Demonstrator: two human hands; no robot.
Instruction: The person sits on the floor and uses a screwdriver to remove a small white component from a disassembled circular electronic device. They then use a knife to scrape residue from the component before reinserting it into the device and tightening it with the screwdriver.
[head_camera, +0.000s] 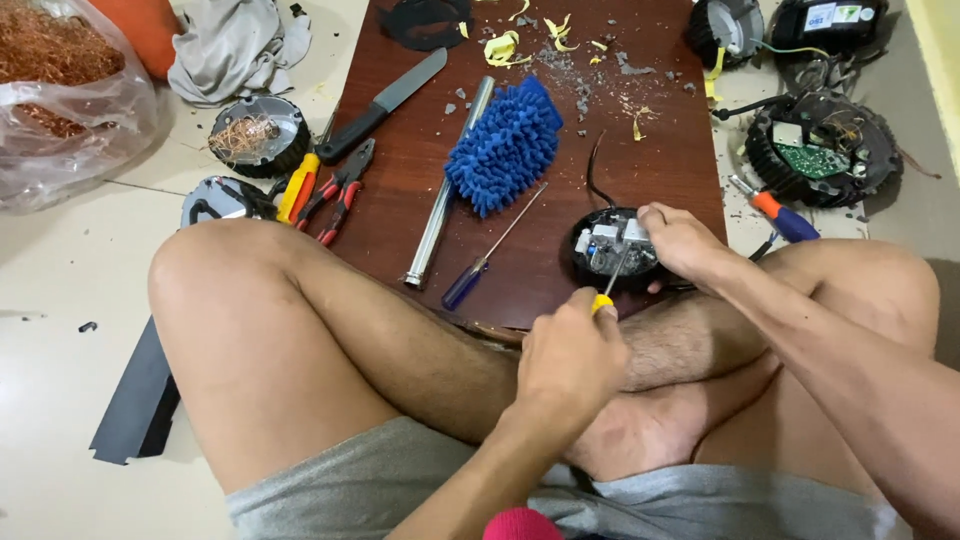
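Observation:
My left hand (570, 355) is closed around a yellow-handled screwdriver (603, 301). Its thin shaft points up into a small round black device (600, 245) with an exposed circuit board, which sits at the near edge of the dark wooden board (660, 160). My right hand (680, 240) grips the right side of that device and steadies it. A thin black wire (592, 170) curls up from the device. Both hands work just above my crossed legs.
On the board lie a blue mop head (505, 145), a metal tube (445, 190), a purple-handled screwdriver (480, 265) and a knife (385, 105). Red pliers (340, 190) lie left of it. At the right are an opened round motor housing (820, 150) and an orange-blue screwdriver (775, 210). A bag of copper wire (60, 90) sits far left.

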